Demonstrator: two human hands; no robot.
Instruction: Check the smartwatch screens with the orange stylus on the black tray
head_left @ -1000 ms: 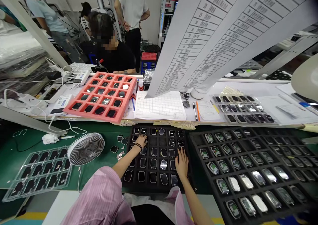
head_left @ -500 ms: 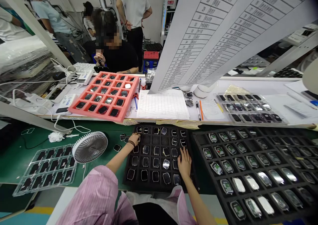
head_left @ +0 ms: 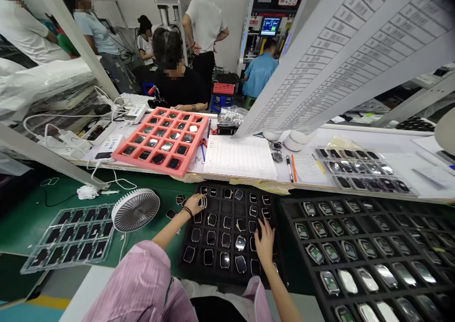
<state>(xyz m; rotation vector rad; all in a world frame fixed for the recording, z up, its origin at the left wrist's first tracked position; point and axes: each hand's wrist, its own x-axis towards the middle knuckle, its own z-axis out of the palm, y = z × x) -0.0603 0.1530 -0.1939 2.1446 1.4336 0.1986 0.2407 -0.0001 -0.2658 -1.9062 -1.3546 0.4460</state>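
Note:
A black foam tray (head_left: 232, 208) with rows of square watch-like pieces lies in front of me. At its upper left, my left hand (head_left: 195, 204) has its fingers closed round a small watch-like piece (head_left: 202, 202) at the tray's edge. My right hand (head_left: 265, 239) rests over the right-hand columns, fingers spread, nothing held in it. Its fingertips are just below a piece (head_left: 266, 213) in the right column. Loose pieces, among them a dark one (head_left: 171, 213), lie on the green mat left of the tray.
A white fan (head_left: 135, 210) and a clear tray (head_left: 67, 237) stand left. A larger black tray (head_left: 355, 237) fills the right. Behind, the shelf bears a pink tray (head_left: 159, 139) and paper sheets (head_left: 240, 156). A hanging printed sheet (head_left: 320, 52) slants overhead. Several people are beyond.
The view has shifted, so most things sit slightly lower and further right, and a person in blue now shows at the back. Both hands remain at the same parts of the tray.

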